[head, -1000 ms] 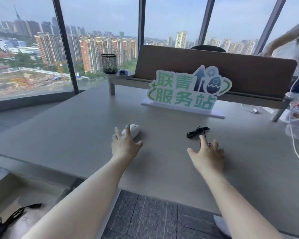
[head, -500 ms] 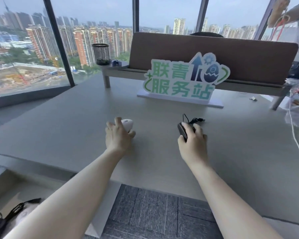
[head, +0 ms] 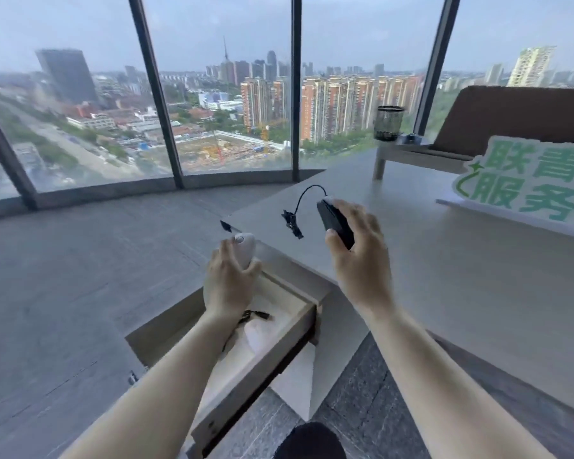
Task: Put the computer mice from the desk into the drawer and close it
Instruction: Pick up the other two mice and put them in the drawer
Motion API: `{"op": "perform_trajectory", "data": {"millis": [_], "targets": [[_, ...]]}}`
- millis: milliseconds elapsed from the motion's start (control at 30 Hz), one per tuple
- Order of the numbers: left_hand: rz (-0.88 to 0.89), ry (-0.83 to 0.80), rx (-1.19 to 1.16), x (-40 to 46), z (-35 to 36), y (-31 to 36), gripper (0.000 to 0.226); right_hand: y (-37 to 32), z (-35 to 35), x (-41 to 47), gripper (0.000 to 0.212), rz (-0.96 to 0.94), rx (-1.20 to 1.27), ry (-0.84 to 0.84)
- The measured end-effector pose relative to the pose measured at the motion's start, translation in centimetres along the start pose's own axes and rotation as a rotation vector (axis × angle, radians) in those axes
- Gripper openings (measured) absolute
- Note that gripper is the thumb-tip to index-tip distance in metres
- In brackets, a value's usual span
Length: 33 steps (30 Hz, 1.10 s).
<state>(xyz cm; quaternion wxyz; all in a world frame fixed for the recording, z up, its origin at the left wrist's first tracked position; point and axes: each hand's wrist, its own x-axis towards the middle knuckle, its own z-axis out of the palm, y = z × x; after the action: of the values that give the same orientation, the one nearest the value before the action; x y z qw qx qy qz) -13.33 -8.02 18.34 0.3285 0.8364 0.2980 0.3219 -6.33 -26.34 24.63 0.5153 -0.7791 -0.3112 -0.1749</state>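
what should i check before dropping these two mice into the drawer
1. Left hand grips the white mouse: ok.
2. Right hand grips the black mouse: ok.
3. Drawer open: ok.
4. White mouse above the drawer: ok, near its far end.
5. Black mouse above the drawer: not ok, it is over the desk.
6. Black mouse's cable clear of the desk edge: cannot tell, it dangles loose.
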Motion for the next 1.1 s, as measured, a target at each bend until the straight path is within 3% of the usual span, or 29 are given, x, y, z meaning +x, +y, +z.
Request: {"op": "perform_trajectory", "data": {"millis": [100,267,467,633,767,967,1100], "targets": [[-0.170,-0.082,0.179,-0.2,-2.7,-5.6,0.052,-0.7,6.0,-2.0,0.043,0.019,0.013,-0.160],[-0.453,-0.304,0.450,-0.8,-3.6,-12.7,0.064,0.5,14.5,-6.7,0.047,0.210,-0.105,-0.447],[-0.642,-0.541,0.601,-0.5,-1.0,-17.5,0.051,2.6,22.1,-10.9,0.051,0.391,-0.299,-0.730],[-0.717,-0.681,0.713,0.1,1.4,-20.9,0.070,3.7,26.0,-11.9,0.048,0.482,-0.503,-0.964],[-0.661,-0.775,0.775,0.1,3.1,-24.1,0.077,5.1,28.1,-13.0,0.052,0.478,-0.601,-1.070],[-0.656,-0.729,0.770,0.1,2.7,-23.8,0.098,6.1,29.1,-13.7,0.055,0.495,-0.674,-1.128],[-0.431,-0.536,0.740,1.4,0.1,-20.8,0.055,4.9,27.4,-12.7,0.038,0.345,-0.518,-0.961]]}}
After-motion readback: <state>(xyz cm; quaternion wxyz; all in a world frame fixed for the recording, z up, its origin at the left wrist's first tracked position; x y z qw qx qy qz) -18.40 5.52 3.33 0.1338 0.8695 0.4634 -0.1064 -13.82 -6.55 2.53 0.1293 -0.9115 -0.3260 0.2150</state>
